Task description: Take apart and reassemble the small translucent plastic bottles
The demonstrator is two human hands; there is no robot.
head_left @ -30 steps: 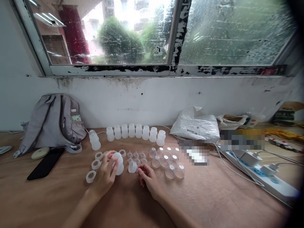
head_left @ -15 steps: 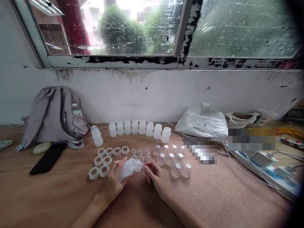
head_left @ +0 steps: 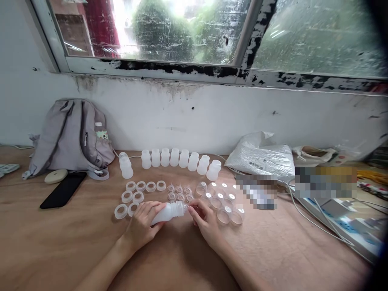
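My left hand is wrapped round a frosted white baby bottle, tipped so that its ridged neck points right. At that end my right hand pinches a small clear bottle nipple between thumb and fingertips. The nipple lies against the bottle's mouth; how far it is seated I cannot tell. Left of the bottle lie several frosted collar rings. More clear nipples stand in rows just behind my hands. Several clear domed caps sit to the right of my right hand.
Several bottles stand in a curved row near the wall, with an assembled bottle at their left. Farther left are a phone, a round pale case and a backpack. A plastic parcel and power strip lie right.
The bottle has tipped closer to horizontal, its mouth swinging right towards my right hand. My right hand has shifted slightly right, and the camera view has tilted.
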